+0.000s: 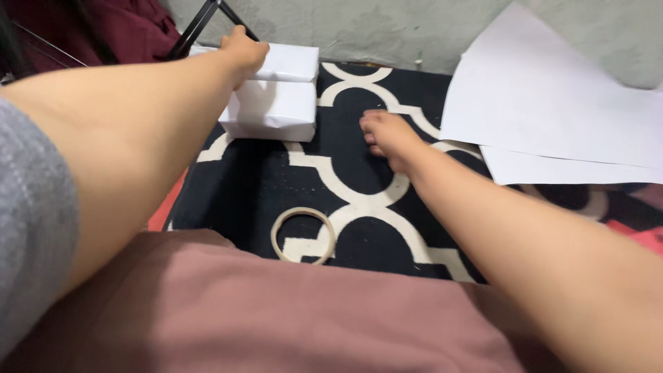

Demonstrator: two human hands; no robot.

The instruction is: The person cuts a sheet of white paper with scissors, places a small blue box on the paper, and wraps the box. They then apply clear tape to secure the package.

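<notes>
Two boxes wrapped in white paper are stacked at the far side of a black rug with white curved lines [345, 103]. My left hand [243, 50] reaches out to the upper white box [293, 62], fingers curled over its left end. The lower white box [273, 110] is larger and rests on the rug. My right hand [387, 135] lies palm down on the rug right of the boxes, with nothing in it. A thin tan tape roll [304, 211] lies flat on the rug near my lap, apart from both hands.
Large white paper sheets [552, 103] overlap on the rug at the right, against a grey wall. Black metal rods [200, 24] and a maroon cloth [124, 27] sit behind the boxes at far left. A pinkish-brown cloth [311, 318] covers my lap.
</notes>
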